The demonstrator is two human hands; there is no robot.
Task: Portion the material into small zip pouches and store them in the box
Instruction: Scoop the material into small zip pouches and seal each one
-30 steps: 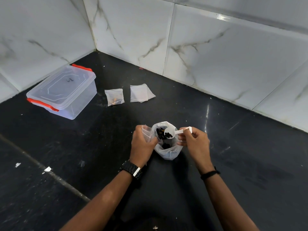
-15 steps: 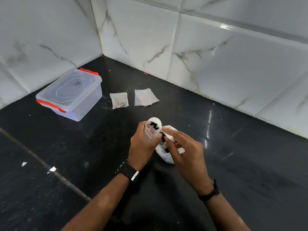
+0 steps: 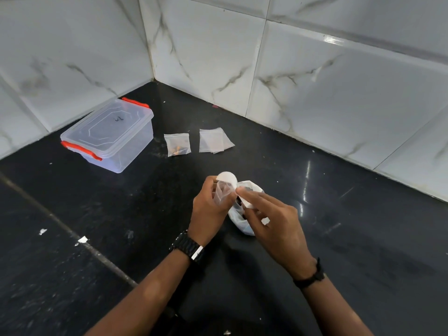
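Black counter [image 3: 363, 238]: my left hand [image 3: 209, 209] pinches small pouch [image 3: 221, 192] open, right hand [image 3: 274, 224] grips white scoop [image 3: 226, 178]; tip slowly, scoop lip over mouth.

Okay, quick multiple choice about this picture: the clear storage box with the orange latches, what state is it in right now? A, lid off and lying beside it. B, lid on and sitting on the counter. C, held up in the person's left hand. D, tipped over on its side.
B: the clear storage box sits upright on the black counter near the corner with its lid in place, apart from both hands.
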